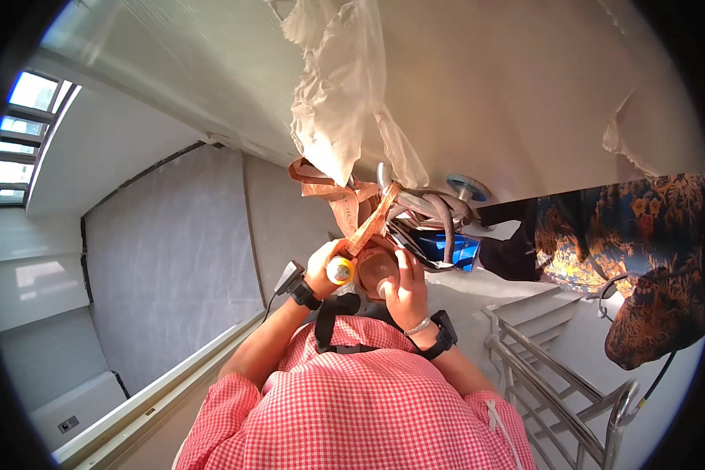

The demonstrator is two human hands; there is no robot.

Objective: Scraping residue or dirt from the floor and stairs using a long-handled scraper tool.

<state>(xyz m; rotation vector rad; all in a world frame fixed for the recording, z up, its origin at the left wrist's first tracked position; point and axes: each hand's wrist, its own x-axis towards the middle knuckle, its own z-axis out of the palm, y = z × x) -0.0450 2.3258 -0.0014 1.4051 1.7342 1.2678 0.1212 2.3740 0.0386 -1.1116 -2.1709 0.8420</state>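
My left hand is closed round a small cylinder with a yellow-rimmed round end, its kind unclear. Beside it, my right hand has its fingers curved against a brown, rounded object, which sits between both hands. An orange-brown printed strap runs upward from the left hand and loops among grey cables or hoses. Torn whitish plastic sheeting hangs down to the strap. To the right of the cables lies a blue item, partly covered.
A pale panel spans the top, with a round blue-rimmed wheel below it. Metal stair railings stand at lower right. Another person in a dark floral garment is close on the right. A long ledge runs at left.
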